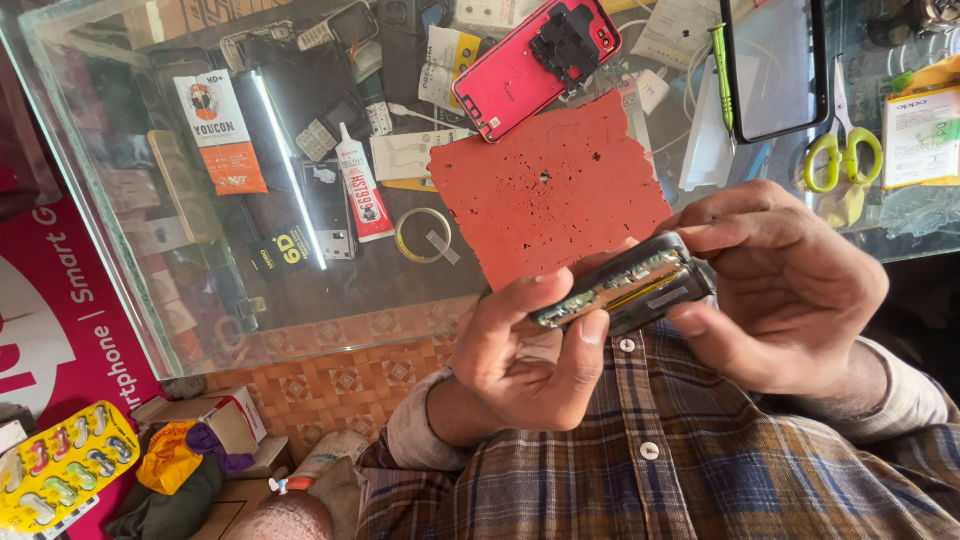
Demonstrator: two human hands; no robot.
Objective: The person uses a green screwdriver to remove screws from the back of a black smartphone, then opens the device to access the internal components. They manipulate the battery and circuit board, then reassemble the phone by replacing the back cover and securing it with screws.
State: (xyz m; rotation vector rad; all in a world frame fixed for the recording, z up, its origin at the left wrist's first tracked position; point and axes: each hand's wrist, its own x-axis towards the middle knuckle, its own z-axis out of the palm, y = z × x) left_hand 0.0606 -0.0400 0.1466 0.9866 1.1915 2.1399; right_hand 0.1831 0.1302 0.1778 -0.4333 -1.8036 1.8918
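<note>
Glass counter (330, 300) with a display case beneath, phone parts and small packets visible through the top. Orange patterned tile floor (340, 385) below its edge, a pink sign (60, 300) to one side. On the glass: one red mat (550, 190), pitted with dark holes; one red phone back (535, 62) with a black piece on it; one glue tube (362, 190); one roll of clear tape (423, 235); one green screwdriver (722, 75); one dark glass screen panel (775, 65); one pair of scissors (845, 150) with yellow-green handles. On the floor, one yellow tray (60, 465) and one small cardboard box (225, 415).

One opened phone (625, 285), edge-on, circuit board showing, held just off the near edge of the counter above a plaid shirt (680, 450). Left hand (525, 350) clamped on its lower end, thumb across the edge. Right hand (790, 285) closed on the upper end, fingertips pinching the frame.
</note>
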